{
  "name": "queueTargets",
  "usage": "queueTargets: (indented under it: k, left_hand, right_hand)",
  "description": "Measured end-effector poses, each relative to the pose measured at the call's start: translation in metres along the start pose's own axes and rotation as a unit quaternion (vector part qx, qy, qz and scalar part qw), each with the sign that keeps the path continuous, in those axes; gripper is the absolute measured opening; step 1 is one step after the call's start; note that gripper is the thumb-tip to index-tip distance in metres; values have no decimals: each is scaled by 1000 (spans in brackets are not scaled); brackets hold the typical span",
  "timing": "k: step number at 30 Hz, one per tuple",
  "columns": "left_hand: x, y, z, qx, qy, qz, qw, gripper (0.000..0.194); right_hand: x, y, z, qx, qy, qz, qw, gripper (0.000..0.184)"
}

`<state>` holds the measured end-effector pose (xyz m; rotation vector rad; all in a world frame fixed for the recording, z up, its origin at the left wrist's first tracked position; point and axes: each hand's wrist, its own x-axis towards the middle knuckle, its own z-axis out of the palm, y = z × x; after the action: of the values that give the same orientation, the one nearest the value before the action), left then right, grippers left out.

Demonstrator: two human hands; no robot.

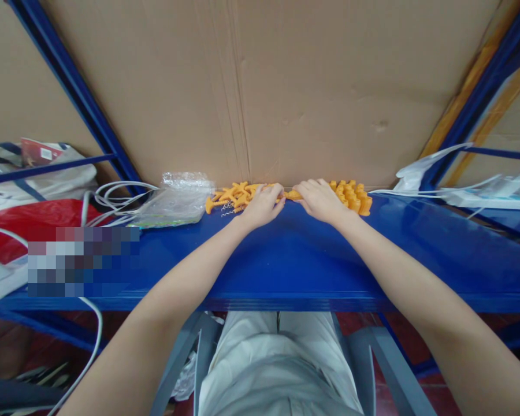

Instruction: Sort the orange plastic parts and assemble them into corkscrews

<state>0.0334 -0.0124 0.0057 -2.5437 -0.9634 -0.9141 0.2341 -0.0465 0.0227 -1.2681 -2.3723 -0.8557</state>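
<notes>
Both of my hands are at the back of the blue shelf table (281, 260), close together. My left hand (264, 203) has its fingers closed on yellow plastic, beside a loose pile of yellow plastic pieces (238, 195) with T-shaped ends. Thin wavy metal spirals show at that pile, like those of corkscrews. My right hand (320, 197) is closed too, on a yellow plastic piece (291, 195) that shows between the hands. Just right of it, several yellow plastic pieces (355, 197) stand packed together. My fingers hide most of what they grip.
A cardboard sheet (307, 86) backs the shelf. Clear plastic bags (177, 199) and white cables (121, 190) lie on the left, near a red bag (39, 219). On the right is a white power strip (489, 195). Blue posts (78, 98) frame both sides.
</notes>
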Motion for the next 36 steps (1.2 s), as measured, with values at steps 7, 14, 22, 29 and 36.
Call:
queueTargets:
  k: [7,14,22,29,36]
  left_hand:
    - [-2,2,-2,36,-24,6,999,23]
    - [-3,-4,-6,42,-41,25,998,25]
    - [-1,-2,-7,41,-50,28,997,24]
    - [4,-3,-5,5,-38,20,999,28]
    - [5,-6,0,-100,-45,-41,993,29]
  right_hand:
    - [-1,-1,4,25,6,-15,1000,34]
    - [0,-5,6,46,-16,-15,999,36]
    - [1,-4,8,55,-13,-24,998,33]
    - [1,-7,2,43,-18,-20,999,28]
    - [1,-6,1,25,22,-36,999,22]
